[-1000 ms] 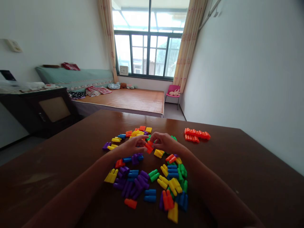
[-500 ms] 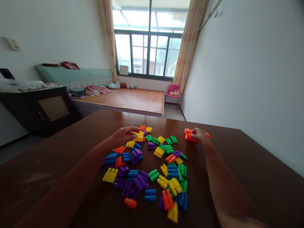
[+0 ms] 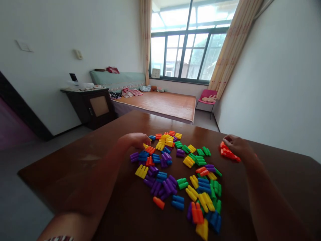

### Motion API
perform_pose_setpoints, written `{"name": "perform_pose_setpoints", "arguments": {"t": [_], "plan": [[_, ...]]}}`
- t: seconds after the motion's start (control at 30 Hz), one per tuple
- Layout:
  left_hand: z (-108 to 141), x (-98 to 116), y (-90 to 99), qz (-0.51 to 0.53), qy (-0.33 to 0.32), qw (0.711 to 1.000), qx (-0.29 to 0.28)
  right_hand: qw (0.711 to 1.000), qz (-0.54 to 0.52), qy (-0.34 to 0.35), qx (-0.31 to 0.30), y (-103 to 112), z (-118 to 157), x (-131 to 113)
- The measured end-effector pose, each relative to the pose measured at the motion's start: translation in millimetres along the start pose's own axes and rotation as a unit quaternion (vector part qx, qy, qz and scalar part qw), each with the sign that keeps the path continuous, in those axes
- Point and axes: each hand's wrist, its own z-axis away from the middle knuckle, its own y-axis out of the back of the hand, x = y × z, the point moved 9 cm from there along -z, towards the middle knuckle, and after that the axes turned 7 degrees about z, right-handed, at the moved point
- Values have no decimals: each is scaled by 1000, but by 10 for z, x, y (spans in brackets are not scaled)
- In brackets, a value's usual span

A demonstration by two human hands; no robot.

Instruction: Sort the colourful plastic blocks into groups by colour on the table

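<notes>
My left hand (image 3: 140, 140) is at the far left of a loose pile of coloured plastic building blocks shaped like joined pegs. Its fingers curl downward, and a yellow block (image 3: 145, 146) peeks out beneath them. Other yellow blocks (image 3: 165, 141) lie stacked just right of it, and an orange block (image 3: 150, 150) is close below. My right hand (image 3: 232, 142) rests on a separate group of orange blocks (image 3: 228, 154) at the right, its fingers pinched at the group's upper left end. The palm hides part of that group.
Purple blocks (image 3: 168, 185), green blocks (image 3: 200, 160) and blue blocks (image 3: 178, 202) spread over the middle of the brown table (image 3: 112, 137). A lone orange block (image 3: 158, 203) lies near the front. Beyond the table stand a bed (image 3: 165, 103), a dark cabinet (image 3: 82, 103) and a pink chair (image 3: 207, 95).
The view has turned left, so the scene sits further right. My left hand has moved left off the stacked yellow blocks. My right hand stays at the orange group.
</notes>
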Motion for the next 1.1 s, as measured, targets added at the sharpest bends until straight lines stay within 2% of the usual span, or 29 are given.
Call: {"name": "perform_pose_setpoints", "arguments": {"t": [0.07, 0.23, 0.33, 0.4, 0.5, 0.6, 0.67, 0.8, 0.87, 0.93, 1.0, 1.1], "plan": [[-61, 39, -104, -24, -12, 1000, -6, 1000, -8, 24, 10, 75, 24, -161], [-187, 164, -231, -33, -44, 998, -4, 998, -18, 50, 21, 274, 110, -461], [-189, 182, -188, 3, -47, 999, 6, 995, -56, 83, 25, 360, 162, -720], [-176, 283, -125, 61, -81, 994, 30, 987, -108, 115, 13, 368, 212, -965], [-166, 573, -75, 205, -162, 964, 54, 957, -231, 172, -40, 287, 334, -1417], [-200, 849, -84, 337, -204, 916, 82, 900, -360, 223, -102, 170, 509, -1856], [-228, 985, -127, 378, -209, 896, 103, 872, -409, 242, -119, 111, 612, -2071], [-243, 1121, -207, 404, -208, 882, 126, 844, -460, 245, -129, 32, 688, -2293], [-239, 1114, -208, 401, -209, 882, 132, 848, -457, 238, -128, 29, 631, -2252], [-237, 1064, -182, 386, -206, 889, 138, 874, -421, 212, -114, 57, 500, -2012], [-233, 986, -131, 368, -199, 896, 147, 908, -373, 164, -94, 115, 331, -1534], [-218, 876, -31, 351, -189, 903, 160, 952, -291, 49, -84, 173, 133, -477]]}}
